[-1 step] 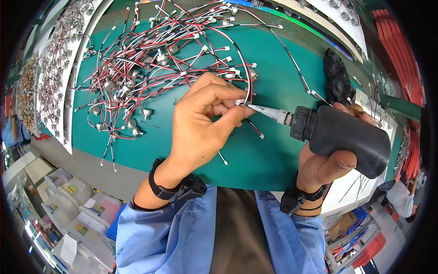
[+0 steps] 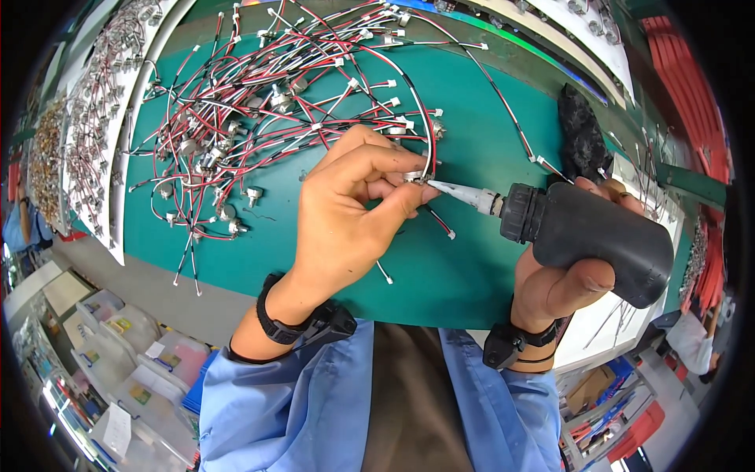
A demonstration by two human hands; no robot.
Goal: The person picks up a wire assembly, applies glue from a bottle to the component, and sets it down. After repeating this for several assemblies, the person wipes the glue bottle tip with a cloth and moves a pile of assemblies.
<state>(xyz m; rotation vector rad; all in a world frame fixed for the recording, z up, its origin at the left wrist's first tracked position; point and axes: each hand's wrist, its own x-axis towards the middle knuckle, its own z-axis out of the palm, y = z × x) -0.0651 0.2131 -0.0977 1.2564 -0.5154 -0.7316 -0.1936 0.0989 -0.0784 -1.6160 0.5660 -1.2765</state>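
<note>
Over the green mat [image 2: 480, 267], my left hand [image 2: 342, 200] pinches a small metal potentiometer [image 2: 412, 177] between thumb and fingertips. Red, white and black wires [image 2: 429, 118] rise from it and curve back toward the pile. My right hand [image 2: 550, 287] is closed round a black squeeze bottle [image 2: 609, 236], tipped on its side. Its pale tapered nozzle [image 2: 464, 194] points left, with the tip at the potentiometer's wire end, close to my left thumb. Whether any liquid comes out is too small to tell.
A tangled heap of wired potentiometers [image 2: 228, 134] covers the mat's far left. Beyond my right hand lies a crumpled black cloth [image 2: 580, 130]. White trays of parts [image 2: 102, 134] stand at the left, and lidded plastic boxes [image 2: 134, 338] sit lower left.
</note>
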